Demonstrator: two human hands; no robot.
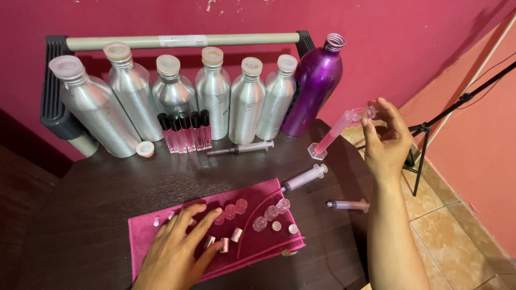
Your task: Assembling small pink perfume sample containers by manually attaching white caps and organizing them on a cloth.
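My right hand [384, 137] holds a clear plastic measuring cylinder [338, 131] by its top end, tilted over the table's right edge, with pink liquid inside. My left hand [177, 247] rests flat, fingers spread, on a magenta cloth [258, 244]. Small clear roller balls and caps [269, 215] and silver collars [223, 241] lie on the cloth by my fingers. Several small pink-filled vials with black caps [185, 131] stand behind, in front of the bottles.
Several silver aluminium bottles [172, 96] and an open purple bottle [314, 88] line the back of the dark table [97, 198]. Three syringes [303, 178] lie on the table. A loose cap [144, 149] sits left. A tripod [430, 129] stands right, on the tiled floor.
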